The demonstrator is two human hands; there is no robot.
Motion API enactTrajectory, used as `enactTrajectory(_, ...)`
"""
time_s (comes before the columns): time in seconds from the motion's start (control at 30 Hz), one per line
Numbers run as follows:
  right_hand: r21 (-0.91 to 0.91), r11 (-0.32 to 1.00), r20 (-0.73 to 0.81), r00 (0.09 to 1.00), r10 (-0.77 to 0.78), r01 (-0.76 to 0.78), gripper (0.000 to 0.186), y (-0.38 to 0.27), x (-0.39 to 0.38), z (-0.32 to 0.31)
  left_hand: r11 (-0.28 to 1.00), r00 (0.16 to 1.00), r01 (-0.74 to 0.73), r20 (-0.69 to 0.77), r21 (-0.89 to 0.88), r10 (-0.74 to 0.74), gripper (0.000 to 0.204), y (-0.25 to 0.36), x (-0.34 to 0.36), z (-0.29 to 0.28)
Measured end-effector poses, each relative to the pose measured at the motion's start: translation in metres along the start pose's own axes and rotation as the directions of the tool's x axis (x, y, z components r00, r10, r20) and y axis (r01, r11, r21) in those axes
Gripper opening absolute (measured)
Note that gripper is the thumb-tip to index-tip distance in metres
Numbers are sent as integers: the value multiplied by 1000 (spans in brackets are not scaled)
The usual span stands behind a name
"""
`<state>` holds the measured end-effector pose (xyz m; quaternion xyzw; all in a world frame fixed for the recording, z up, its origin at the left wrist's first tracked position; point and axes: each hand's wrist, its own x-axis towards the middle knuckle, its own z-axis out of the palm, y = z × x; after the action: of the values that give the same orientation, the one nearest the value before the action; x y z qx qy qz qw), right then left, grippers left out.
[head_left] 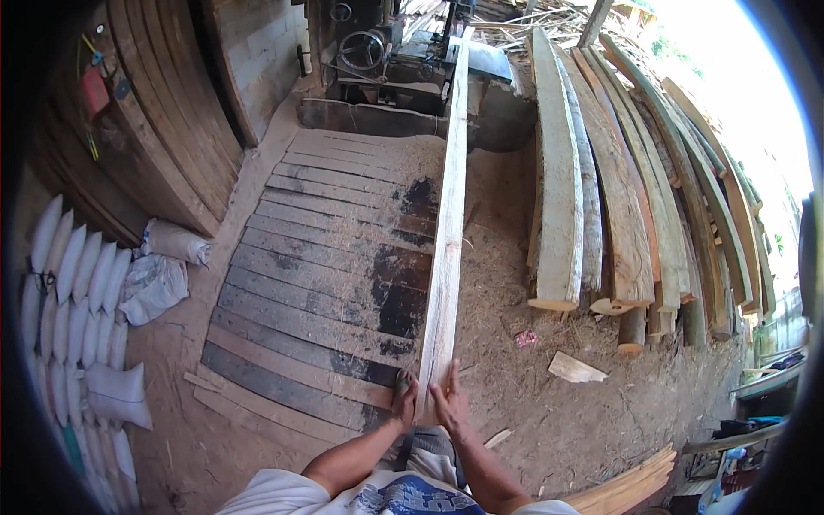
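A long, pale sawn wooden plank [445, 275] runs away from me, its near end at my waist and its far end on the metal table [491, 62] of a sawing machine [365, 64]. My left hand [406, 402] is closed against the left side of the near end, with something dark at its fingertips that I cannot make out. Across from it, my right hand [451, 403] grips the right side, its fingers lying along the wood and the thumb near the top face. The undersides of both hands are hidden.
Slatted dark boards [300, 266] strewn with sawdust cover the floor to the left. Thick timber slabs [558, 189] are stacked on the right. Filled white sacks [81, 266] line the left side. A wood offcut [577, 368] and a red wrapper [525, 338] lie on the dirt.
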<state>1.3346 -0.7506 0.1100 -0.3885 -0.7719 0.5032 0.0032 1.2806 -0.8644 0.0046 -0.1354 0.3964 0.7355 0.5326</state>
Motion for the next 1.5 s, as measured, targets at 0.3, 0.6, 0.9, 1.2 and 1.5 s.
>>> enactTrajectory(0.3,329,940,-100,993,-60,90,69,97,-89,84,842,994,-109,38,528,105,55,-115,-212,-107)
enactTrajectory(0.6,648,762,42,999,-35,0,72,48,-173,101,915,994,-107,75,390,84,58,-219,-405,-146)
enactTrajectory(0.9,670,740,17,995,-93,58,52,150,-383,167,688,998,-8,-36,726,50,59,-363,-582,-230)
enactTrajectory(1.2,722,692,107,990,-95,-12,53,207,-494,168,418,960,278,-256,865,-110,106,-444,-659,-245)
enactTrajectory(1.5,714,700,88,989,-115,18,53,174,-416,160,450,920,367,-245,814,-308,94,-420,-586,-262)
